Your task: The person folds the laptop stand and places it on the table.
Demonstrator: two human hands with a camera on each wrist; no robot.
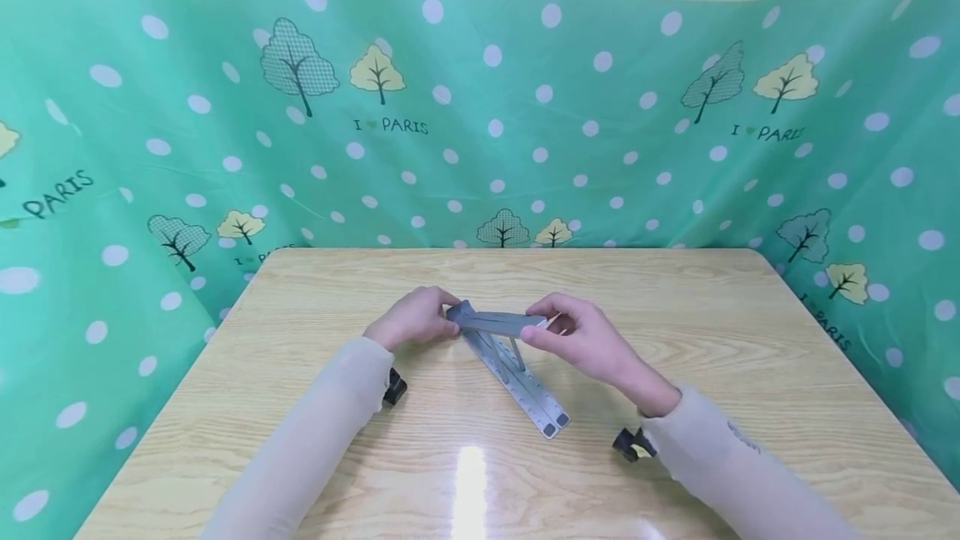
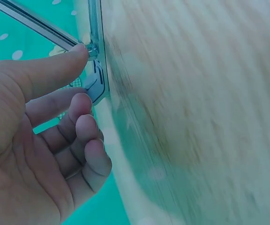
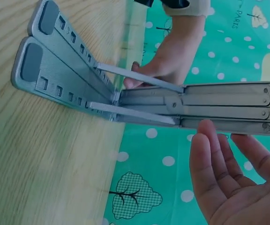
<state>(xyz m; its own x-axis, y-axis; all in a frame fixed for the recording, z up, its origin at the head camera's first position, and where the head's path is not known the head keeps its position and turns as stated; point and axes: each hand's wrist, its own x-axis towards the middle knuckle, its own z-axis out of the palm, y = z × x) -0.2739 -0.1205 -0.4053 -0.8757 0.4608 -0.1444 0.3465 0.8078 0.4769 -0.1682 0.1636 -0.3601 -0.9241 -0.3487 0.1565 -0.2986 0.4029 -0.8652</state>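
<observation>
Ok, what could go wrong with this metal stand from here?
The struts meet the notched base of the stand, but I can't tell whether they're locked in; if not, the raised top could drop should the right hand let go. The left hand is right by the hinge, so a finger might get pinched if it folds.

1. Desk (image 1: pixel 675 315): lt. wood-grain top, grain approx. L to R, rounded far corners.
2. Folding metal stand (image 1: pixel 522 386): grey, approx. ctr. of desk; base lies on top, slanting far L to near R; upper plate raised.
3. Two dk. end patches (image 1: pixel 550 431) on base's near R end.
4. Bright glare streak (image 1: pixel 470 494) on near part, fainter one to R.
</observation>
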